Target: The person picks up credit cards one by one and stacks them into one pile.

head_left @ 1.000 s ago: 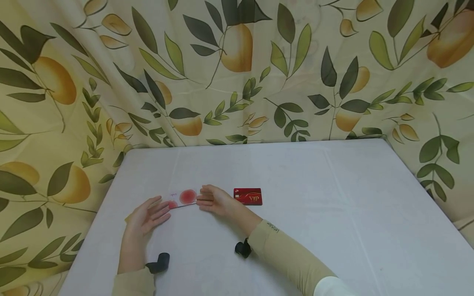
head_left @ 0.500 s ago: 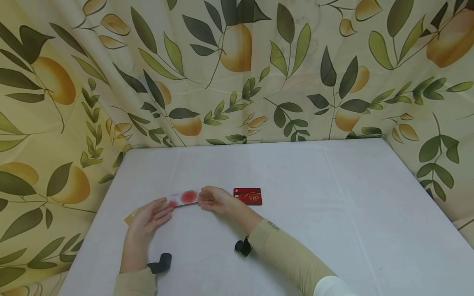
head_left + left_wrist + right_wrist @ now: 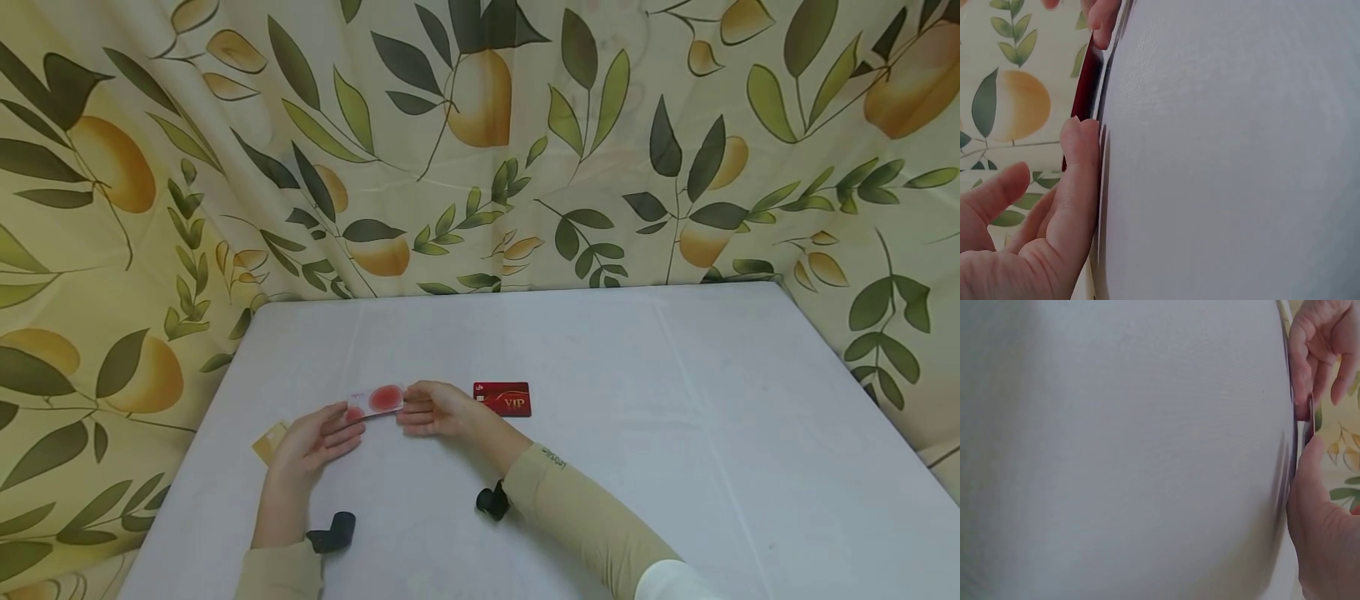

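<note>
Between the two hands in the head view is a white card with red round patches. My left hand is at its left end, the fingers nearly straight and the fingertips against or over that end. At the right end, the fingertips of my right hand meet the card, the fingers lying side by side and loosely bent. The left wrist view shows a dark red edge beyond the straight fingers of the left hand. A gold card lies partly hidden behind the left hand.
A red VIP card lies on the white table, partly covered by the right wrist. Black wrist cameras sit under both wrists. A curtain with fruit and leaf prints hangs behind the table's far edge.
My left hand has moved slightly to the right, and the white card has shifted a little right with it. More of the gold card shows. The right hand has barely moved.
</note>
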The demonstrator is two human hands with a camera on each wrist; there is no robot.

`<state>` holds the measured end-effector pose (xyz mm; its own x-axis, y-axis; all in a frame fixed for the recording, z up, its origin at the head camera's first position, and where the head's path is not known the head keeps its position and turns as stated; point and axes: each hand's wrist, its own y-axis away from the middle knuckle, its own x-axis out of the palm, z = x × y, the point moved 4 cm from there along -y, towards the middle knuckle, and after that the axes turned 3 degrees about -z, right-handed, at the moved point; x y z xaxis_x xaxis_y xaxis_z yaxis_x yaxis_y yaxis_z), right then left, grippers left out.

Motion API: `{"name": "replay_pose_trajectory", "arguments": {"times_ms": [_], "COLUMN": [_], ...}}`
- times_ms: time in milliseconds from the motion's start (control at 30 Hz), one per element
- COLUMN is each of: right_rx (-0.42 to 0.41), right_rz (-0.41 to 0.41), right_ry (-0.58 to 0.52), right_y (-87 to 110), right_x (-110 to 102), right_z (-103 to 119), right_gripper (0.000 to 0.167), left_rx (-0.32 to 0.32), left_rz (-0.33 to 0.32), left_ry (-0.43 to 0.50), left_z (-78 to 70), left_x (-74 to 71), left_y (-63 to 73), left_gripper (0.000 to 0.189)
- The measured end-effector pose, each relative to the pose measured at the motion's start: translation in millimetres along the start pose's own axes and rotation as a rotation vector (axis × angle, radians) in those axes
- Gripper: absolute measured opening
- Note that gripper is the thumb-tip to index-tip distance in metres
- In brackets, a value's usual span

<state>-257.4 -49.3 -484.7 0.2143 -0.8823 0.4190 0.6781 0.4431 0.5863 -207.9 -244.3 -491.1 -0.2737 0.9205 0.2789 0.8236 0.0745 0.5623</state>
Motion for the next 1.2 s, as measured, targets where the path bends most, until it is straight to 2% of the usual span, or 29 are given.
{"name": "replay_pose_trajectory", "arguments": {"times_ms": [133, 233, 433, 600, 733, 967, 1200], "right_rx": [-0.002, -0.011, -0.062, -0.091, -0.124, -0.202, -0.271], "right_rz": [-0.008, -0.036, -0.101, -0.157, -0.184, -0.220, -0.281], "right_ry": [-0.013, -0.022, 0.024, 0.040, 0.054, 0.057, 0.032], "right_y": [1.9, 3.3, 7.3, 15.4, 22.3, 34.3, 47.7], "right_x": [-1, -5, -14, -18, -22, -33, -50], "right_z": [1, 4, 8, 13, 18, 23, 23], "right_gripper": [0.039, 0.037, 0.037, 0.034, 0.032, 0.034, 0.034], "left_rx": [0.000, 0.001, 0.014, 0.031, 0.050, 0.106, 0.156], "left_rz": [-0.009, 0.010, 0.051, 0.057, 0.050, -0.007, -0.008], "left_ry": [-0.001, 0.006, 0.013, 0.036, 0.039, 0.006, -0.016], "left_z": [1.0, 0.3, -1.2, -1.1, -1.3, -1.1, 3.9], "left_x": [4.5, 9.8, 20.6, 31.0, 41.4, 61.2, 83.5], "left_y": [0.1, 1.5, 5.2, 7.5, 6.6, 8.3, 9.9], "left_gripper": [0.044, 0.048, 0.053, 0.055, 0.057, 0.053, 0.049]}}
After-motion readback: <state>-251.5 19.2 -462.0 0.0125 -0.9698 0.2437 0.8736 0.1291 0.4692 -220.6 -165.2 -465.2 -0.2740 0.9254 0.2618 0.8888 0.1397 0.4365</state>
